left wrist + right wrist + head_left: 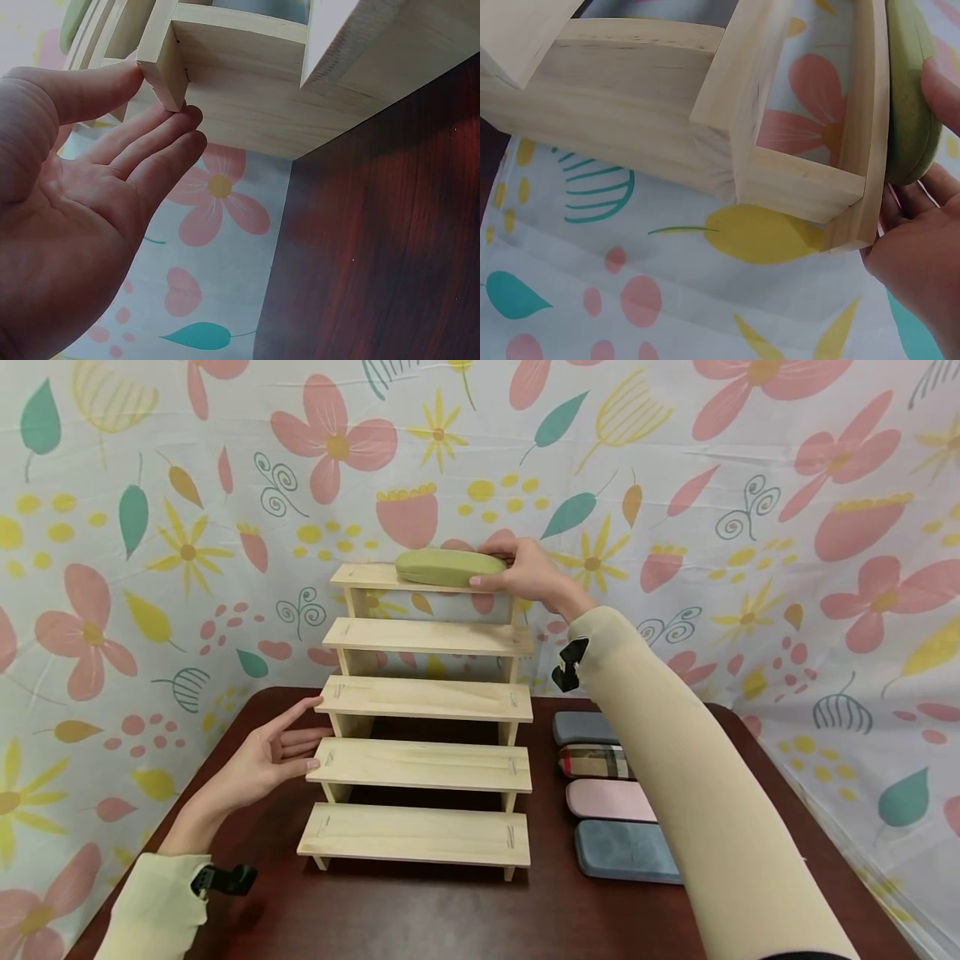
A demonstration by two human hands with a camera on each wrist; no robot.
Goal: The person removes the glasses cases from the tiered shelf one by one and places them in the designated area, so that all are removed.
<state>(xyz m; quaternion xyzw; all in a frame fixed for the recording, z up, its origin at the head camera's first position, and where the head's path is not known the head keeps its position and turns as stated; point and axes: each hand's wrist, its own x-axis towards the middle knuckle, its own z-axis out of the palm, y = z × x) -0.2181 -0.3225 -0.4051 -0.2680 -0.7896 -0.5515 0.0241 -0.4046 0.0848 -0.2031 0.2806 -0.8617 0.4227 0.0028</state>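
A light wooden stepped rack point(420, 762) with several shelf boards stands on the table. On its top board lies a green glasses case point(442, 566), its long side along the board. My right hand point(528, 572) grips the case's right end, thumb in front and fingers behind; the right wrist view shows the green case point(911, 97) against the board beside the hand point(922, 247). At the rack's left side, my left hand point(262, 756) touches the shelf ends. In the left wrist view, the left hand point(97, 172) pinches a board end between thumb and fingertips.
Right of the rack, several glasses cases lie in a column: a grey-blue case point(585, 727), a plaid case point(596, 762), a pink case point(611, 800) and a blue case point(626, 850), partly behind my right sleeve. A flowered cloth point(480, 468) hangs behind the dark table point(375, 918).
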